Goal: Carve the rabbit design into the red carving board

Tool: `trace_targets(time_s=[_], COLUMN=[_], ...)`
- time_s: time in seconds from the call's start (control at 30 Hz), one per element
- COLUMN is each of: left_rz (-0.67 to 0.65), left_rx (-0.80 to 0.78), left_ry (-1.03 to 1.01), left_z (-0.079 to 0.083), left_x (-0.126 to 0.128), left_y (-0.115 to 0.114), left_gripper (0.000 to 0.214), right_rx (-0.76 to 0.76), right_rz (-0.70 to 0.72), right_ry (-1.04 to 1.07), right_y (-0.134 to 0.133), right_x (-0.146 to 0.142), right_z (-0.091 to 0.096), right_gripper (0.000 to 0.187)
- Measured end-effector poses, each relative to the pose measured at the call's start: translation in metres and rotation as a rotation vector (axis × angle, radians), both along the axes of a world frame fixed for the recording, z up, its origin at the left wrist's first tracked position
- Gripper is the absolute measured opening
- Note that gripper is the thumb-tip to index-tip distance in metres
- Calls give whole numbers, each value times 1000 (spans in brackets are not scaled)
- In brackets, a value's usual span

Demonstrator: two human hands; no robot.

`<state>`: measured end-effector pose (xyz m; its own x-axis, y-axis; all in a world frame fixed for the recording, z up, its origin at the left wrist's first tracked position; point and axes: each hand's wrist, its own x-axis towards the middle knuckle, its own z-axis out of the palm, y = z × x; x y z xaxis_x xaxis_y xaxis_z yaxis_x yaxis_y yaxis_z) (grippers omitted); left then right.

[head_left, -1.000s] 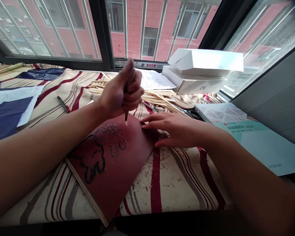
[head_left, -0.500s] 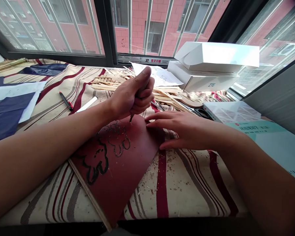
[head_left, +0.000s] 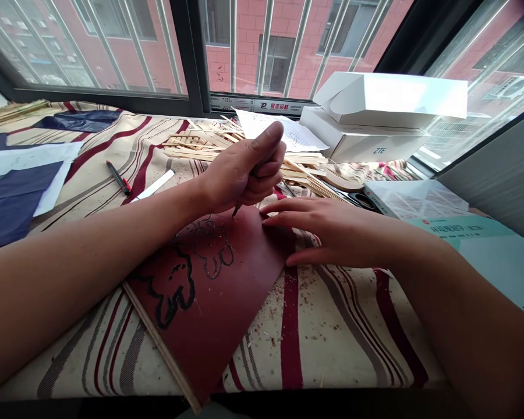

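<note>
Beneath a black-framed, barred window [head_left: 196, 64]: fine line work on a red board

At far left, navy sheets with white paper [head_left: 21, 201] lie on a cream cloth with maroon and grey stripes [head_left: 109, 134]. Next come a black-and-red pen [head_left: 119, 177] and a flat white strip [head_left: 155, 185], partly behind the left forearm. At centre, a flat, dark-red-faced board with a pale edge [head_left: 227, 302] lies aslant between the forearms, near corner past the cloth's front edge. It bears black curving outlines [head_left: 173, 302].

The left hand [head_left: 255, 171] is fisted, thumb uppermost, around a dark, thin-tipped tool [head_left: 236, 209]; its handle is hidden. The right hand [head_left: 323, 227] grips nothing; its spread fingers rest at the board's right edge.

Step in hand, as judged: marking or cutting lines near the far corner. The next stroke calls for a steady tip and bracing fingers clear of its path.

Right of the pale wooden strips [head_left: 192, 148] stands a white cardboard box lettered ZTE [head_left: 371, 148], a white flap or lid above; contents not visible. At far right: a pale-green paperback book [head_left: 502, 262].
</note>
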<state>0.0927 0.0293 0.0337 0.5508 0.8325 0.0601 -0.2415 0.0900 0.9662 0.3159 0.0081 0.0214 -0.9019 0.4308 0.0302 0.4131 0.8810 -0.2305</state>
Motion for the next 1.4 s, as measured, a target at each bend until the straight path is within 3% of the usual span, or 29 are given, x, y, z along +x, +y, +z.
trace_targets(time_s=[0.2, 0.43, 0.63, 1.1, 1.23, 1.4], left_rz=[-54, -20, -65, 121, 50, -83], left_rx=[63, -19, 17, -13, 1, -112], left_ry=[-5, -44, -52, -27, 42, 16], left_z=[-1, -1, 0, 2, 1, -1], left_x=[-1, -4, -2, 8, 12, 6], left_y=[-1, 3, 2, -2, -2, 8], left_gripper=[73, 74, 75, 71, 70, 72], right_rx=[-11, -8, -2, 3, 22, 52], right_rz=[-4, -11, -9, 10, 8, 22], right_ry=[-1, 3, -14, -9, -9, -12], right_y=[-1, -1, -1, 0, -1, 1], right_x=[-1, 0, -1, -2, -3, -1], right_z=[1, 0, 0, 0, -1, -4], right_gripper=[55, 55, 55, 56, 56, 57])
